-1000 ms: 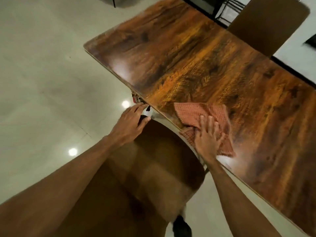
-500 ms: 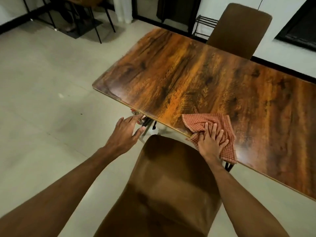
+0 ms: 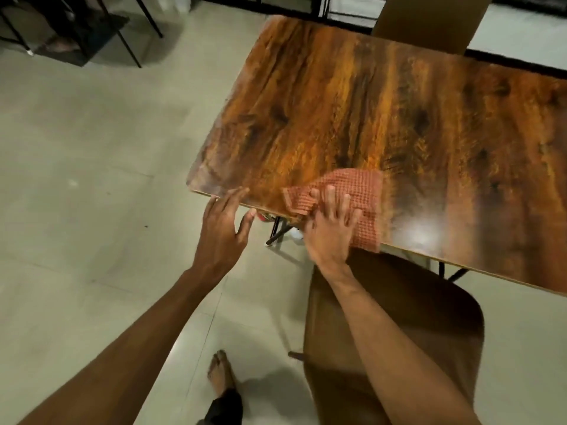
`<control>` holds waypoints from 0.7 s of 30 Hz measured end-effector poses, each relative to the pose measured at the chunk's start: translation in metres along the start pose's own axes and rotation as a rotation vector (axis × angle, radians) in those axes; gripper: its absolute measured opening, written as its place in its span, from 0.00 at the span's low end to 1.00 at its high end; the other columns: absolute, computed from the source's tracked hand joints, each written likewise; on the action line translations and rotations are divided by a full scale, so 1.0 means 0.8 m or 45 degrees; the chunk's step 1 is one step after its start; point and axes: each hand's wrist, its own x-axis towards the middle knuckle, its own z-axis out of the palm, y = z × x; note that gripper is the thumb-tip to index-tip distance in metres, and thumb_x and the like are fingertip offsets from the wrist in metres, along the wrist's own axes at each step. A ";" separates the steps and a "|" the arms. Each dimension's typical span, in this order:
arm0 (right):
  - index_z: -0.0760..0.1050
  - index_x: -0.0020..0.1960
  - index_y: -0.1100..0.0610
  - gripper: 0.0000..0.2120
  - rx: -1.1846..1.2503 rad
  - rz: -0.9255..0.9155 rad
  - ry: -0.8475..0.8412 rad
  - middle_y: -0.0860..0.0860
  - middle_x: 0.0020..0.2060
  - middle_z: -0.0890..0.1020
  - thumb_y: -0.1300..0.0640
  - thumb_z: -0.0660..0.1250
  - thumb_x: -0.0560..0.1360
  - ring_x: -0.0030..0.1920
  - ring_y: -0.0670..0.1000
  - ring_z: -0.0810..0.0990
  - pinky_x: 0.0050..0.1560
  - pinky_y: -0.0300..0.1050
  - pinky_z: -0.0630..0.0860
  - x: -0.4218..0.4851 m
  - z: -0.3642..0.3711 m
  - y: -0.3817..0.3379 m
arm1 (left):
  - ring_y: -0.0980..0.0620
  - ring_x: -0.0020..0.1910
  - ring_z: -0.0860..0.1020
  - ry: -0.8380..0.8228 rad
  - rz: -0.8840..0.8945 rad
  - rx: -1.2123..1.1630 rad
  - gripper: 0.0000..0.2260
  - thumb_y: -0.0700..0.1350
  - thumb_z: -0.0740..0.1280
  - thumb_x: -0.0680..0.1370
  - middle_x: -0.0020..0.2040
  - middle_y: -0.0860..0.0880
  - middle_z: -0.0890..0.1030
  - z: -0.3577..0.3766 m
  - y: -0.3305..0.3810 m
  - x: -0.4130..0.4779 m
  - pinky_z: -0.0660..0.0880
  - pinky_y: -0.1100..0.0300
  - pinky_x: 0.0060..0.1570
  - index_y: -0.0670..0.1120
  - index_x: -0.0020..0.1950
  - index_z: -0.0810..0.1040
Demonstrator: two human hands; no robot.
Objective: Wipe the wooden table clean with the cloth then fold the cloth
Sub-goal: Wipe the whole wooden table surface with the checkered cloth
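Pressing cloth (image 3: 365, 207) on table (image 3: 352, 111), right hand (image 3: 329, 231).

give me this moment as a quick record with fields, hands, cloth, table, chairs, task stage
cloth: red checked cloth, bunched, on the table's near edge, one corner slightly over it
right hand: right hand presses flat on the cloth, fingers spread
left hand: left hand, fingers straight, fingertips at the table edge near the corner
table: wooden table, glare patch right of the cloth
chairs: near chair below the right arm; far chair across the table
task stage: wiping; cloth not yet folded
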 end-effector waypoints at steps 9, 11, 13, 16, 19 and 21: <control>0.42 0.85 0.45 0.33 -0.060 -0.256 -0.175 0.51 0.85 0.43 0.42 0.54 0.85 0.84 0.62 0.43 0.78 0.74 0.46 0.073 0.034 -0.261 | 0.47 0.75 0.70 -0.002 -0.135 0.008 0.20 0.49 0.62 0.84 0.75 0.45 0.74 -0.118 -0.140 0.058 0.60 0.44 0.78 0.44 0.75 0.71; 0.44 0.85 0.44 0.32 -0.031 -0.297 -0.151 0.50 0.85 0.44 0.44 0.54 0.85 0.84 0.61 0.44 0.78 0.73 0.47 0.060 0.026 -0.245 | 0.47 0.76 0.69 -0.024 -0.137 -0.022 0.20 0.50 0.62 0.84 0.75 0.45 0.73 -0.127 -0.140 0.070 0.59 0.43 0.78 0.44 0.75 0.71; 0.46 0.85 0.43 0.33 -0.026 -0.289 -0.147 0.50 0.85 0.46 0.44 0.56 0.85 0.84 0.61 0.45 0.78 0.75 0.48 0.045 0.028 -0.238 | 0.46 0.76 0.69 -0.056 -0.122 -0.031 0.20 0.50 0.61 0.84 0.75 0.44 0.73 -0.125 -0.135 0.078 0.59 0.43 0.78 0.44 0.75 0.71; 0.46 0.85 0.43 0.32 0.007 -0.305 -0.188 0.50 0.85 0.46 0.41 0.54 0.84 0.84 0.62 0.44 0.78 0.76 0.44 0.064 0.032 -0.254 | 0.46 0.75 0.70 -0.131 -0.078 0.010 0.20 0.49 0.62 0.84 0.75 0.44 0.74 -0.116 -0.123 0.100 0.58 0.45 0.79 0.43 0.75 0.71; 0.46 0.85 0.42 0.31 0.017 -0.375 -0.184 0.48 0.85 0.45 0.43 0.52 0.85 0.85 0.58 0.44 0.79 0.72 0.45 0.112 0.023 -0.234 | 0.45 0.75 0.70 -0.159 -0.040 0.025 0.20 0.48 0.61 0.85 0.74 0.43 0.74 -0.111 -0.104 0.130 0.59 0.45 0.78 0.42 0.75 0.72; 0.46 0.85 0.43 0.29 0.027 -0.215 -0.173 0.47 0.85 0.45 0.44 0.50 0.86 0.85 0.56 0.44 0.79 0.71 0.45 0.151 0.007 -0.193 | 0.45 0.74 0.71 -0.164 -0.014 0.022 0.19 0.48 0.61 0.84 0.74 0.44 0.75 -0.110 -0.093 0.155 0.59 0.45 0.78 0.42 0.74 0.72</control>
